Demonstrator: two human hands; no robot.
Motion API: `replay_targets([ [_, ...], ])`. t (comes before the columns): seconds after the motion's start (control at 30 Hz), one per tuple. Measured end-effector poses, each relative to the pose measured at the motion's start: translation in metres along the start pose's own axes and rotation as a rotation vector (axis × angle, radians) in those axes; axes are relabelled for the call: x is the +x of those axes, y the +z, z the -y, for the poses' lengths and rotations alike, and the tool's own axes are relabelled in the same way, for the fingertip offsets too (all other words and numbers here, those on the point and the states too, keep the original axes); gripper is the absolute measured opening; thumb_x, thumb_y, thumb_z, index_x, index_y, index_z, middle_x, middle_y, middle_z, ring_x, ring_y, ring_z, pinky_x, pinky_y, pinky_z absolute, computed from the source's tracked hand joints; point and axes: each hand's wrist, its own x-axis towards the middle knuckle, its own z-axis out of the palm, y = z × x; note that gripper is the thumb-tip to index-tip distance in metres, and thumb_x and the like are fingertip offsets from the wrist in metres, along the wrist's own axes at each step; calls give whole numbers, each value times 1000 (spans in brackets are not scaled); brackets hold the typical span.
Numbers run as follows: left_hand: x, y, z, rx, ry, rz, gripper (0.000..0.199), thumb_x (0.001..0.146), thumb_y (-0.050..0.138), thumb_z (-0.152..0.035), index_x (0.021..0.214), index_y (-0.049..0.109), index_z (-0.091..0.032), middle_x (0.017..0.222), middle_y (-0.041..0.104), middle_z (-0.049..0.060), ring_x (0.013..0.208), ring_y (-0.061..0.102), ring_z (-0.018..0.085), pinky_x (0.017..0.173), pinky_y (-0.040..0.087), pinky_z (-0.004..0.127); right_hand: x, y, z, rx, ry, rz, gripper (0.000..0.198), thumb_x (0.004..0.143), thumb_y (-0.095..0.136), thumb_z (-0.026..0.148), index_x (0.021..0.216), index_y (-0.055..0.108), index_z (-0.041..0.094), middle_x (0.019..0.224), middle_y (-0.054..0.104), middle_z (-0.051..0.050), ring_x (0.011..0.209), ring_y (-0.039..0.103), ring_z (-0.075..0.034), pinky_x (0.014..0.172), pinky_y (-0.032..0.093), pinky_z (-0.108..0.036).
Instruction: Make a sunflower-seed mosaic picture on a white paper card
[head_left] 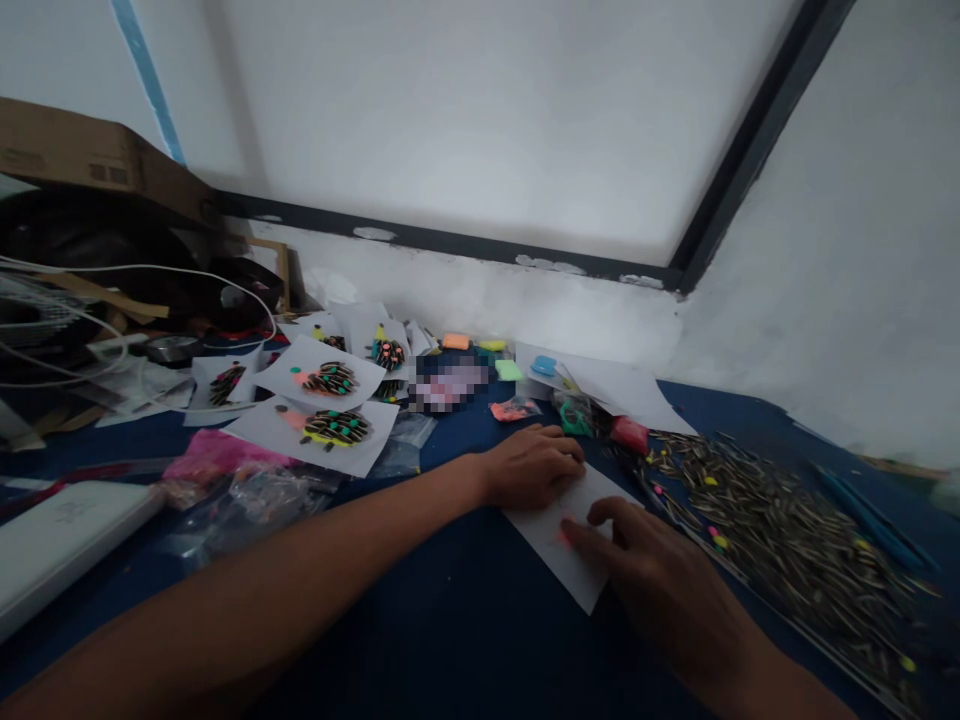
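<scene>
A white sheet of paper (581,580) lies on the blue table in front of me, with a small orange patch of modelling clay (564,537) on it. My left hand (531,466) rests flat over the sheet's far left edge, fingers stretched out. Over the right part of the sheet is my right hand (649,560), its index fingertip touching the orange clay. The other fingers of that hand are bent and apart, and I see nothing held in them. Part of the sheet is hidden under both hands.
A pile of striped sunflower seeds (795,530) spreads at the right. Sheets with seed-covered clay hedgehogs (336,427) lie at the left, near plastic bags (262,495) and a white box (71,540). Coloured clay packs, including a red one (630,434), stand toward the wall.
</scene>
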Motion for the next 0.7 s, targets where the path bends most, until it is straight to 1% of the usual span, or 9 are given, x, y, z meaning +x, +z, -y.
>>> replay_targets([
  [0.13,0,0,0,-1,-1,-1,24,92,43,-19,94,66,-17,112,64,5,95,53,18,86,40,31,1,0,0,-23,-1,-19,34,89,39,7,103,65,22,89,63,-10,62,59,-14,49,41,-22],
  [0.23,0,0,0,-13,-1,-8,22,91,44,-17,95,66,-17,112,64,5,95,53,18,86,40,31,1,1,-1,-49,-1,-18,35,86,40,5,104,64,23,91,63,-9,64,59,-14,51,42,-22],
  [0.47,-1,3,0,-25,-5,-22,22,91,43,-17,92,66,-17,110,64,4,94,53,18,86,40,31,1,3,-5,-104,8,39,46,76,41,-2,108,63,24,98,64,-11,69,62,-18,54,46,-25],
  [0.57,0,3,0,-18,-7,-16,21,90,44,-16,93,65,-18,110,64,4,94,53,18,86,40,32,1,4,-7,-106,7,66,49,75,40,-2,110,62,25,100,64,-11,70,62,-17,53,45,-24],
  [0.7,-1,2,-1,-15,-6,-19,20,90,45,-17,93,65,-18,109,64,4,94,53,17,86,40,32,0,6,-9,-107,-8,39,55,74,39,-4,116,59,26,100,64,-9,70,61,-15,54,46,-23],
])
